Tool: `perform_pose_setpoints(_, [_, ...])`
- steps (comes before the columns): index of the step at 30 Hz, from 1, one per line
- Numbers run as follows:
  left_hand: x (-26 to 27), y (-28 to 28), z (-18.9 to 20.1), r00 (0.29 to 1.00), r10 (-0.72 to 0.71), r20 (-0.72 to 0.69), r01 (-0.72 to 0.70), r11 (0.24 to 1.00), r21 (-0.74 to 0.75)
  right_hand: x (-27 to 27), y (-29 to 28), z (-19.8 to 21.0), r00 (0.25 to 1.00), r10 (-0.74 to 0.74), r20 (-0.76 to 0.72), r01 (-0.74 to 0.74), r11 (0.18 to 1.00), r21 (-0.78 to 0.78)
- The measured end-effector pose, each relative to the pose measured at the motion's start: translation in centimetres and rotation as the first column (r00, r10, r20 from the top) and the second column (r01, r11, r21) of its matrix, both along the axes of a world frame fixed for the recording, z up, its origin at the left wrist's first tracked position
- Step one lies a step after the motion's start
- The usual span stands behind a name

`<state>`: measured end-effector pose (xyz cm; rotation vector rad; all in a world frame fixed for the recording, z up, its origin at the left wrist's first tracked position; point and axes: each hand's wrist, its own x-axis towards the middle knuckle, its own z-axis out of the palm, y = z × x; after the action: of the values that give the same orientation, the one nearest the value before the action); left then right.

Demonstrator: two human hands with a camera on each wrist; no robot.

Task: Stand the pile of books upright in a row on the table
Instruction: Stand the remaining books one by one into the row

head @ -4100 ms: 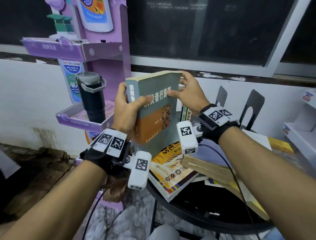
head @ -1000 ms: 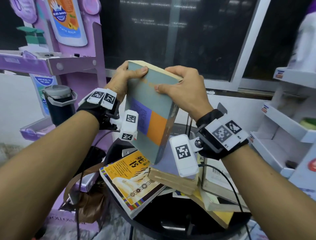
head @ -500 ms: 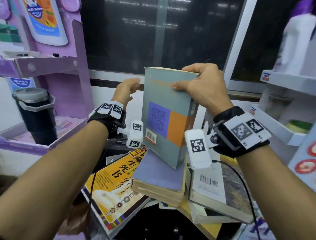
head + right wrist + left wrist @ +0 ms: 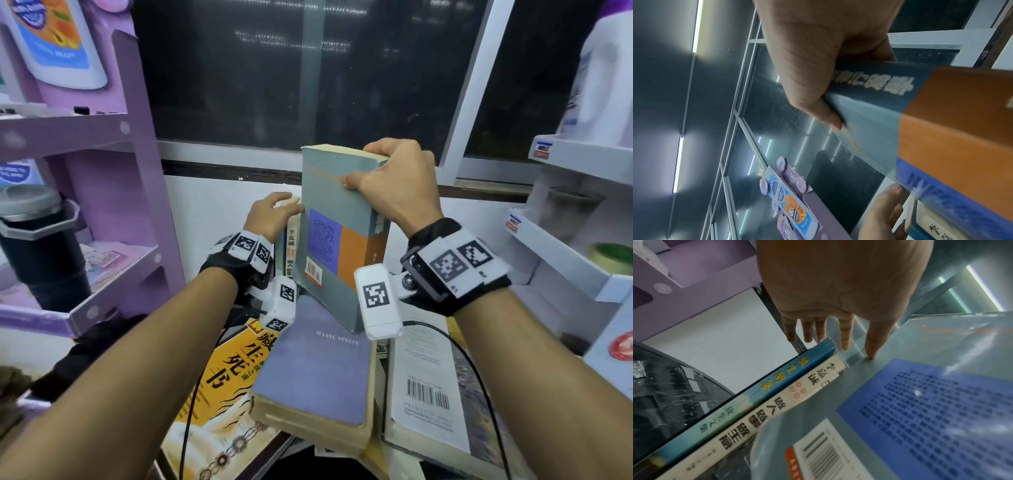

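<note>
Right hand [image 4: 394, 186] grips grey book [image 4: 337, 240] upright by top; left hand [image 4: 270, 214] touches standing books [image 4: 291, 246] beside it.

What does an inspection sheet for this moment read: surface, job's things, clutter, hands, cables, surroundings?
Surface: dark round table, mostly covered by books.
Job's things: grey book held upright beside two standing books; yellow book, purple book and white book lie flat.
Clutter: nothing seen.
Hands: right hand grips the grey book's top; left hand, fingers straight, touches the standing books and the grey book's edge.
Cables: black wrist cable crosses the white book.
Surroundings: purple shelf, black tumbler, dark window.
</note>
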<state>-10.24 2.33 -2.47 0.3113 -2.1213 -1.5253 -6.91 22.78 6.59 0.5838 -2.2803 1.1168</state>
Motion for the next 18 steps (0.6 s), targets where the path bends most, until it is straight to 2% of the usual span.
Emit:
perform_pose_setpoints(8, [-1.2, 0.2, -0.8, 0.999, 0.001, 0.042, 0.001, 0.998, -0.069, -2.3, -0.9, -0.1, 1.000, -0.024, -0.011, 0.024, 0.999, 0.037])
perform_pose_setpoints(18, [-0.8, -1.0, -2.1, 0.997, 0.003, 0.081, 0.001, 0.999, -0.049, -4.7, -4.3, -1.3, 0.993, -0.107, 0.058, 0.111, 0.992, -0.063])
